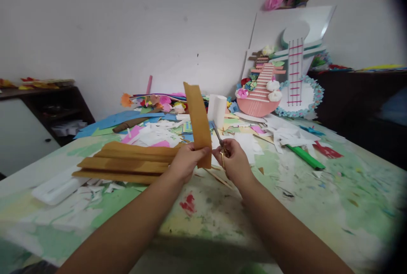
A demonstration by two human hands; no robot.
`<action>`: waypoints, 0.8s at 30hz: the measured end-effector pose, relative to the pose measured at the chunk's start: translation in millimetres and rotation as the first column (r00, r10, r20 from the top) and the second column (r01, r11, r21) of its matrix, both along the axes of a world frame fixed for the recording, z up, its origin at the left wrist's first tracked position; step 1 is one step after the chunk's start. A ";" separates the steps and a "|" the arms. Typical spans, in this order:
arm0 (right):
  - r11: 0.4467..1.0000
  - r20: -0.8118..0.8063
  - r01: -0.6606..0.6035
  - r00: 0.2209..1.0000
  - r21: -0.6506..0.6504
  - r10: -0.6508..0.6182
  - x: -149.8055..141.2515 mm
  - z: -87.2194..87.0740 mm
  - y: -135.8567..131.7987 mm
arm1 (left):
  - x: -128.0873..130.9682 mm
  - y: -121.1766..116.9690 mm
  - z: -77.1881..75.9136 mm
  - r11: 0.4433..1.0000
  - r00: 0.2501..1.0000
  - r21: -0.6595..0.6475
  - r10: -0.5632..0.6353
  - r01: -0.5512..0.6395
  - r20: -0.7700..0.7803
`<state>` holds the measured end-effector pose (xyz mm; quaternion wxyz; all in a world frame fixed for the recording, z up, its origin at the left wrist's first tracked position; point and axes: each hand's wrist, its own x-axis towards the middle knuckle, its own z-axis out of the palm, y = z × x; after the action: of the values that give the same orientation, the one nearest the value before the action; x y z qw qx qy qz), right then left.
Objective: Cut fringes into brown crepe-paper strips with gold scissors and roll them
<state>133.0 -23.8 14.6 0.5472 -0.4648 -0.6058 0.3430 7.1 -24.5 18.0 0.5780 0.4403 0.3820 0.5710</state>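
A long strip of brown paper [198,117] stands upright, pinched near its lower end by my left hand [187,160]. My right hand [234,161] grips a pair of scissors [217,133] by the gold-coloured handles. The blades point up and away, close to the strip's right side; whether they touch it I cannot tell. A larger sheet of creased brown paper [127,161] lies to the left, partly behind my left wrist. Behind the scissors stands a white paper roll [217,112].
Several white scraps [159,133] litter the table's back half, with a white plastic box [59,185] at left. A green paper strip [305,157] lies right. Paper-flower crafts, including a pink guitar shape [259,103] and a white one [300,91], lean at the back.
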 end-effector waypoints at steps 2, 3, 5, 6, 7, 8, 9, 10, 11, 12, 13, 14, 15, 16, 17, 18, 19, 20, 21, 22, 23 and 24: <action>0.992 0.172 0.118 0.977 0.042 -0.124 2.9 4.1 -3.3 | -2.6 3.8 -1.0 0.997 0.995 -0.010 0.081 -0.081 0.053; 0.988 0.247 0.146 0.957 0.053 -0.155 3.7 5.9 -5.5 | -3.6 4.9 -0.5 0.993 0.989 -0.008 0.115 -0.115 0.095; 0.989 0.386 0.136 0.911 0.059 -0.148 3.5 7.7 -9.9 | -5.0 5.3 2.2 0.986 0.971 0.021 0.160 -0.166 0.177; 0.993 0.445 0.107 0.887 0.059 -0.122 2.7 7.6 -11.7 | -5.3 4.7 4.0 0.983 0.963 0.040 0.169 -0.181 0.208; 0.996 0.497 0.068 0.863 0.055 -0.086 1.6 6.8 -13.1 | -5.2 3.8 5.8 0.981 0.959 0.057 0.167 -0.184 0.230; 0.998 0.536 0.034 0.842 0.048 -0.055 0.3 5.5 -14.1 | -5.0 2.6 7.4 0.982 0.957 0.071 0.154 -0.176 0.244; 0.999 0.559 0.013 0.829 0.039 -0.032 -1.1 4.1 -14.7 | -4.6 1.5 8.7 0.983 0.958 0.082 0.138 -0.163 0.253; 1.000 0.566 0.003 0.824 0.027 -0.018 -2.3 2.6 -15.0 | -4.1 0.6 9.7 0.984 0.957 0.089 0.126 -0.153 0.260; 1.000 0.559 0.003 0.829 0.010 -0.008 -3.2 1.3 -15.1 | -3.7 -0.2 10.4 0.984 0.956 0.091 0.124 -0.153 0.266; 1.000 0.544 0.008 0.839 -0.009 -0.002 -3.7 0.3 -15.0 | -3.3 -0.6 10.8 0.983 0.953 0.088 0.131 -0.161 0.274; 1.000 0.527 0.013 0.850 -0.025 0.002 -3.9 -0.3 -14.9 | -3.1 -0.8 11.2 0.982 0.949 0.083 0.141 -0.170 0.281; 0.999 0.514 0.015 0.858 -0.035 0.005 -3.7 -0.6 -14.7 | -3.1 -0.8 11.4 0.981 0.946 0.081 0.149 -0.179 0.287; 0.999 0.508 0.013 0.861 -0.038 0.008 -3.4 -0.6 -14.6 | -3.2 -0.8 11.6 0.981 0.946 0.083 0.147 -0.178 0.289; 0.999 0.509 0.013 0.861 -0.034 0.006 -3.0 -0.5 -14.5 | -3.4 -0.6 11.8 0.981 0.947 0.087 0.142 -0.173 0.287; 1.000 0.512 0.015 0.859 -0.027 0.001 -2.6 -0.4 -14.4 | -3.6 -0.5 11.9 0.982 0.950 0.093 0.135 -0.167 0.281; 1.000 0.515 0.016 0.857 -0.020 -0.004 -2.3 -0.3 -14.3 | -3.8 -0.5 12.1 0.982 0.954 0.098 0.130 -0.162 0.271; 1.000 0.517 0.017 0.856 -0.013 -0.007 -2.1 -0.2 -14.1 | -4.0 -0.5 12.3 0.982 0.957 0.103 0.130 -0.161 0.260; 1.000 0.518 0.017 0.855 -0.007 -0.011 -2.0 -0.2 -14.1 | -4.1 -0.6 12.5 0.981 0.959 0.106 0.134 -0.164 0.250; 1.000 0.519 0.018 0.855 0.002 -0.016 -2.0 -0.1 -14.0 | -4.1 -0.8 12.7 0.980 0.960 0.110 0.138 -0.169 0.242; 1.000 0.520 0.018 0.854 0.012 -0.022 -2.0 0.0 -13.9 | -4.0 -1.0 12.8 0.978 0.962 0.114 0.143 -0.173 0.234; 1.000 0.523 0.020 0.852 0.019 -0.027 -2.1 0.1 -13.9 | -3.9 -1.1 12.9 0.977 0.963 0.118 0.147 -0.177 0.226; 0.999 0.528 0.024 0.849 0.022 -0.032 -2.1 0.4 -13.8 | -3.7 -1.2 13.0 0.976 0.964 0.119 0.151 -0.180 0.218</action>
<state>130.9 -37.7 15.0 0.3683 -0.5458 -0.7284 0.1896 3.4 -25.8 31.0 0.5330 0.3837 0.3148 0.6853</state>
